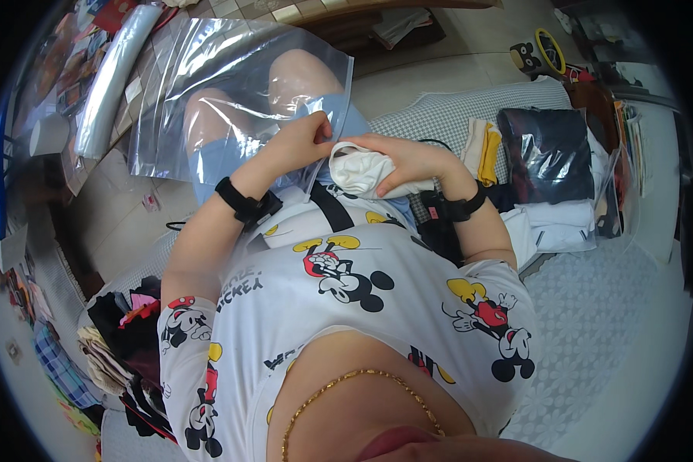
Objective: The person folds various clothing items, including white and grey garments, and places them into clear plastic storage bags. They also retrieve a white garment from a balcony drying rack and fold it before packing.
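Observation:
My right hand [413, 159] is closed around a rolled or folded white cloth [358, 173], its thumb over the near side. My left hand [309, 136] has curled fingers at the left edge of this cloth, beside the fingertips of my right hand; what it pinches is not clear. A large clear plastic bag [237, 63] lies spread over my knees and thighs, and its right edge passes by my left hand.
A clear-bagged dark garment [546, 156], folded white clothes [560, 222] and yellow cloth [489, 153] lie on the seat at right. Rolled clear plastic [115, 81] rests on the tiled table [216, 8]. Piled clothes [121, 341] lie at lower left.

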